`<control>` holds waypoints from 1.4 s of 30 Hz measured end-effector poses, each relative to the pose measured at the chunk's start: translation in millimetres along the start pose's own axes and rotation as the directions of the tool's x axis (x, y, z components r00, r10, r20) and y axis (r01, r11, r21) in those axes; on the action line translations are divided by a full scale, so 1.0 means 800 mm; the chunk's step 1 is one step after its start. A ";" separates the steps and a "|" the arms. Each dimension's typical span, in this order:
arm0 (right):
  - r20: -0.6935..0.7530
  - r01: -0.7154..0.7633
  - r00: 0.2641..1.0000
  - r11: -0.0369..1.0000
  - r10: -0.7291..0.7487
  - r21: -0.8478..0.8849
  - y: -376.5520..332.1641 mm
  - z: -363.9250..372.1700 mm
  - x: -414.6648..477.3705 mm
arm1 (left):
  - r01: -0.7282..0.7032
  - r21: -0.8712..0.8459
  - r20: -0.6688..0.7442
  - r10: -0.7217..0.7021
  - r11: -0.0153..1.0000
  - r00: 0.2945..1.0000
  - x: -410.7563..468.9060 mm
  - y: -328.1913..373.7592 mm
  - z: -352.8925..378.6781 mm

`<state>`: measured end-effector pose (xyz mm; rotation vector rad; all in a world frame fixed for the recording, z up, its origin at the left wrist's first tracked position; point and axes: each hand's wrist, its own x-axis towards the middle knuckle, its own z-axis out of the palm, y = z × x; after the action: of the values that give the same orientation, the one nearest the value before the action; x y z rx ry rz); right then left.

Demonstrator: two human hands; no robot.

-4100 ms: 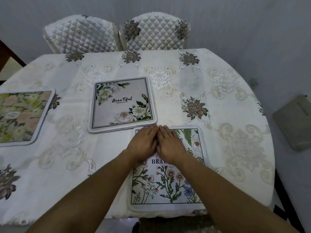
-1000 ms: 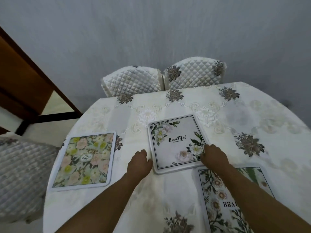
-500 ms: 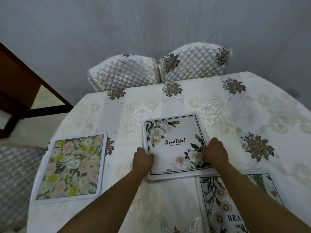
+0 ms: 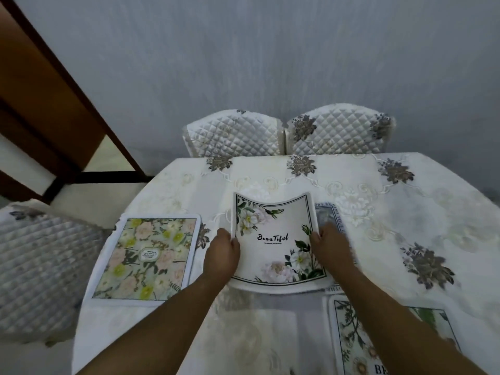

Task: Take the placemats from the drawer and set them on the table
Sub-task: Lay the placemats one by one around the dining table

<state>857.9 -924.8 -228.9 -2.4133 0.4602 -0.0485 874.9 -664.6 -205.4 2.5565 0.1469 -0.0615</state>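
A table draped in a cream tablecloth (image 4: 405, 212) with grey rosettes stands before 2 quilted white chairs (image 4: 235, 133) (image 4: 341, 131) and a grey wall (image 4: 270, 63). The left hand (image 4: 221, 253) and right hand (image 4: 331, 247) each clamp curled fingers on a side edge of the white square floral "Beautiful" placemat (image 4: 273, 239), which is bowed above a grey lettered placemat (image 4: 326, 215) mid-table.

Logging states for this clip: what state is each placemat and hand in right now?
White placemat: bowed, sides raised, held at both side edges.
Grey placemat: flat on the table, mostly under the white one.
Green placemat: flat on the table, untouched.
Leafy placemat: flat, cut off by the frame.
Left hand: grips the white placemat's left edge.
Right hand: grips its right edge.
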 end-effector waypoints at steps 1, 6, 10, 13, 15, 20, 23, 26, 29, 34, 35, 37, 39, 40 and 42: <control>0.012 0.015 1.000 1.000 -0.015 -0.003 -0.013 0.002 -0.003 | 0.006 -0.012 -0.028 -0.006 1.000 1.000 -0.003 -0.012 -0.014; 0.057 0.153 0.987 0.988 -0.153 0.016 -0.113 0.032 -0.037 | 0.069 -0.035 -0.148 -0.074 0.997 0.986 -0.034 -0.099 -0.107; 0.102 0.281 0.955 0.960 -0.279 -0.004 -0.225 0.076 -0.089 | 0.159 -0.063 -0.235 -0.170 0.985 0.957 -0.076 -0.194 -0.199; 0.132 0.377 0.917 0.926 -0.377 0.027 -0.316 0.117 -0.148 | 0.195 -0.113 -0.309 -0.221 0.974 0.925 -0.115 -0.274 -0.275; 0.131 0.396 0.907 0.917 -0.400 0.054 -0.359 0.136 -0.174 | 0.211 -0.127 -0.339 -0.242 0.969 0.909 -0.128 -0.305 -0.314; 0.164 0.524 0.833 0.848 -0.529 0.074 -0.511 0.219 -0.293 | 0.301 -0.165 -0.412 -0.343 0.939 0.844 -0.201 -0.444 -0.455; 0.195 0.569 0.792 0.815 -0.579 0.111 -0.590 0.266 -0.354 | 0.329 -0.225 -0.466 -0.398 0.917 0.790 -0.242 -0.516 -0.530; 0.244 0.594 0.750 0.788 -0.615 0.158 -0.660 0.313 -0.403 | 0.369 -0.265 -0.505 -0.454 0.891 0.734 -0.274 -0.583 -0.585; 0.284 0.632 0.699 0.753 -0.656 0.183 -0.725 0.362 -0.440 | 0.403 -0.314 -0.521 -0.511 0.860 0.684 -0.293 -0.648 -0.626; 0.342 0.665 0.632 0.714 -0.695 0.219 -0.824 0.456 -0.475 | 0.459 -0.361 -0.533 -0.583 0.812 0.613 -0.294 -0.750 -0.676; 0.353 0.665 0.620 0.708 -0.700 0.238 -0.844 0.478 -0.477 | 0.473 -0.372 -0.527 -0.601 0.799 0.601 -0.289 -0.771 -0.685; 0.372 0.660 0.596 0.698 -0.712 0.278 -0.890 0.527 -0.479 | 0.496 -0.379 -0.528 -0.622 0.782 0.578 -0.276 -0.818 -0.712; 0.398 0.647 0.572 0.693 -0.717 0.319 -0.937 0.570 -0.480 | 0.508 -0.388 -0.545 -0.636 0.769 0.546 -0.264 -0.857 -0.742; 0.414 0.633 0.565 0.697 -0.713 0.337 -0.961 0.592 -0.480 | 0.512 -0.401 -0.554 -0.646 0.760 0.525 -0.258 -0.877 -0.757; 0.454 0.623 0.535 0.696 -0.713 0.358 -1.014 0.635 -0.486 | 0.533 -0.423 -0.567 -0.673 0.732 0.475 -0.248 -0.917 -0.790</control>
<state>826.3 97.0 -80.1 -2.1539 -0.7560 0.2867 598.8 273.7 -61.9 2.0605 1.3054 0.6330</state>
